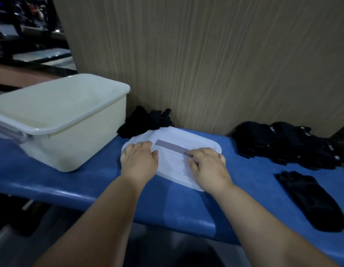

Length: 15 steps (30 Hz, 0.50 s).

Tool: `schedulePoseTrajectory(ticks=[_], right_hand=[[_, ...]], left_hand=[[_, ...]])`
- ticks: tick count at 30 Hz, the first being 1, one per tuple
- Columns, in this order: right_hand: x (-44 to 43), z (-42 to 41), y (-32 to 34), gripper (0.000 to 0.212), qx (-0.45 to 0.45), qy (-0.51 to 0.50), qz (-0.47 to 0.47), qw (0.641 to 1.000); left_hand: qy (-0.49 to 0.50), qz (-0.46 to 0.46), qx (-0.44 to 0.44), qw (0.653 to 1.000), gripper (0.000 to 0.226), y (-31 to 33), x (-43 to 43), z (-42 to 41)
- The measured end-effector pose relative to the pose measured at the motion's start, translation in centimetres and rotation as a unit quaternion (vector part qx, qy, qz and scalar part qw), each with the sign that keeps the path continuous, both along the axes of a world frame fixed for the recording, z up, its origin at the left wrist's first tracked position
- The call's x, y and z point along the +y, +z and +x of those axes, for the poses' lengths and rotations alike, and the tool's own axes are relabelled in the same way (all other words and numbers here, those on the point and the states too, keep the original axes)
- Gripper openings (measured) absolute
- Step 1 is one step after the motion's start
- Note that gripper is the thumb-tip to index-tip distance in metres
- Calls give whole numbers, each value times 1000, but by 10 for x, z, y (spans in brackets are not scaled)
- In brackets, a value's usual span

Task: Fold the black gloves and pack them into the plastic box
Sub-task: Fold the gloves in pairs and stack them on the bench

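Note:
A white plastic box (75,135) stands open and looks empty on the left of the blue bench (90,180). Its white lid (173,162) lies flat in the middle, a grey strip across it. My left hand (139,162) rests on the lid's left end with fingers curled over the edge. My right hand (207,166) lies on the lid's right part, fingers bent near the strip's end. Black gloves lie in a heap (146,120) behind the lid, in a stack (286,143) at the right, and one flat glove (313,199) near the right front.
A wood-grain panel (205,64) rises right behind the bench. The bench's front edge (167,226) runs below my forearms. Dark furniture (23,26) shows at the far left.

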State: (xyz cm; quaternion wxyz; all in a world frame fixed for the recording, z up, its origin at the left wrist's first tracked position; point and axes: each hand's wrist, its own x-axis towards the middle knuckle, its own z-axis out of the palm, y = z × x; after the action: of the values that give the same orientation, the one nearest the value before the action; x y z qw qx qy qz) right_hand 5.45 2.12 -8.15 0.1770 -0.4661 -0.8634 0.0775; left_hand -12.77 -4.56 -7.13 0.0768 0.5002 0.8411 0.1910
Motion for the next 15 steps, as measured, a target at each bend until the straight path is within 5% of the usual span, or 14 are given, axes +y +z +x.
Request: schedulePoseTrajectory(ticks=[7, 15], right_hand=[[19, -81, 10, 40, -25, 23, -41, 999], [49, -131, 12, 62, 125, -10, -93, 988]], left_hand=[[75, 76, -90, 990, 44, -1, 8, -35], [78, 78, -113, 987, 52, -8, 17, -44]])
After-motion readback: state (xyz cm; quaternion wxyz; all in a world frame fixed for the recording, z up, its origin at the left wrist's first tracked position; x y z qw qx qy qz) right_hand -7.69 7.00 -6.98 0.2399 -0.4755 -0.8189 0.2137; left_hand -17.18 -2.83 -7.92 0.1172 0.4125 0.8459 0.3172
